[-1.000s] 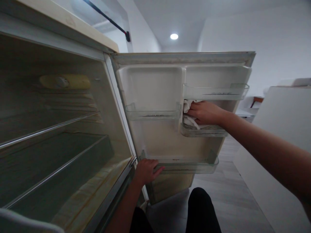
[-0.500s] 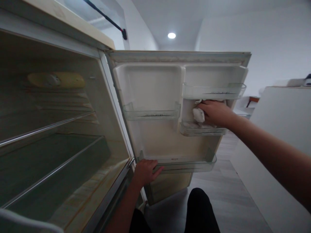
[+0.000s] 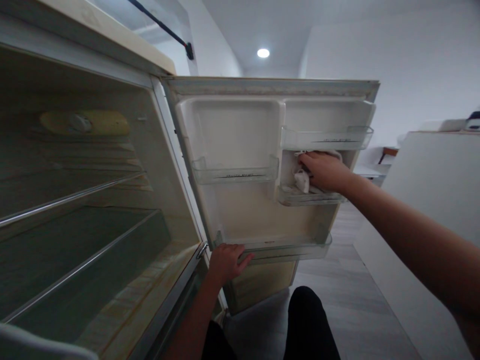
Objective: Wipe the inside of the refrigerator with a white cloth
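Observation:
An open fridge door (image 3: 232, 125) faces me, with clear plastic bins on its inner side. My right hand (image 3: 324, 171) is closed on a white cloth (image 3: 302, 181), held against the door's inner wall between the upper right bin (image 3: 326, 140) and the small bin (image 3: 313, 199) below it. Part of the cloth is hidden under the hand. Low on the door, my left hand (image 3: 227, 262) rests on the left end of the long bottom bin (image 3: 288, 252), its thumb apart from the other fingers and nothing held in it.
To the left stands the fridge interior, with glass shelves (image 3: 75, 200) and a yellowish lamp cover (image 3: 84, 123). A white cabinet (image 3: 431, 200) is on the right. My knees show at the bottom, above a grey floor (image 3: 337, 295).
My right hand has shifted slightly left and up with the cloth, whose hanging part has changed shape. The door's outer edge has swung a little to the left. My left hand stays on the bottom bin.

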The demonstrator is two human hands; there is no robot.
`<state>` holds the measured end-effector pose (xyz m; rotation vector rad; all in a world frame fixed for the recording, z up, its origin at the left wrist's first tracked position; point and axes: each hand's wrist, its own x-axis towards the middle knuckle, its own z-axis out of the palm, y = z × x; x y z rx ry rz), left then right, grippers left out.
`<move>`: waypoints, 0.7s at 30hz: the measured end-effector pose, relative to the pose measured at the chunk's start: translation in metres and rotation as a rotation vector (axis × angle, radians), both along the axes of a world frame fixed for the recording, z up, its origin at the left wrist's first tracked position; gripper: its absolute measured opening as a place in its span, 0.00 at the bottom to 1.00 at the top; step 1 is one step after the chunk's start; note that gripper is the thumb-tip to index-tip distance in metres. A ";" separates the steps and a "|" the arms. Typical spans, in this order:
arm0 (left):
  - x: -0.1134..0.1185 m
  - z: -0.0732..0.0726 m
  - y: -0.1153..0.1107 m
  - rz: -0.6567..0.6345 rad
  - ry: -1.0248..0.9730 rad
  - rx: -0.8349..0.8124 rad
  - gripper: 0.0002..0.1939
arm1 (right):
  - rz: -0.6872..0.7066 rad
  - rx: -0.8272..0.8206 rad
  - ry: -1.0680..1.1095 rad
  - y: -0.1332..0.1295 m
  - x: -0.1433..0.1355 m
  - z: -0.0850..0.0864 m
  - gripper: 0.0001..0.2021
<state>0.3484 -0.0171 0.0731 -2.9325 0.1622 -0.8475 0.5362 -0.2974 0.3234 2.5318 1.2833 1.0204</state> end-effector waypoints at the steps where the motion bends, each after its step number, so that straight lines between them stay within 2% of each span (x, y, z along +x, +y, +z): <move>1: 0.001 0.000 0.000 -0.007 -0.011 0.003 0.24 | -0.099 -0.002 -0.020 -0.007 0.000 0.001 0.19; 4: 0.002 -0.001 0.000 -0.025 -0.042 0.008 0.24 | -0.276 -0.012 -0.041 -0.019 0.000 0.002 0.18; 6: 0.001 0.000 -0.001 -0.018 -0.053 0.010 0.24 | -0.292 0.015 -0.021 -0.018 0.001 0.002 0.16; 9: 0.000 0.003 -0.003 0.006 -0.034 0.007 0.25 | -0.229 0.106 0.100 -0.007 0.005 0.002 0.13; 11: 0.000 0.004 -0.006 0.015 -0.005 0.002 0.25 | -0.147 0.144 0.204 0.002 0.009 0.000 0.14; 14: 0.002 0.006 -0.010 0.023 0.019 -0.014 0.25 | 0.021 0.109 0.345 0.014 0.015 -0.004 0.14; 19: 0.010 0.005 -0.014 0.047 0.012 -0.043 0.26 | 0.431 0.159 0.606 0.029 0.013 -0.009 0.11; 21: 0.010 0.004 -0.014 0.053 0.009 -0.037 0.26 | 0.539 0.191 0.700 0.031 0.008 -0.010 0.11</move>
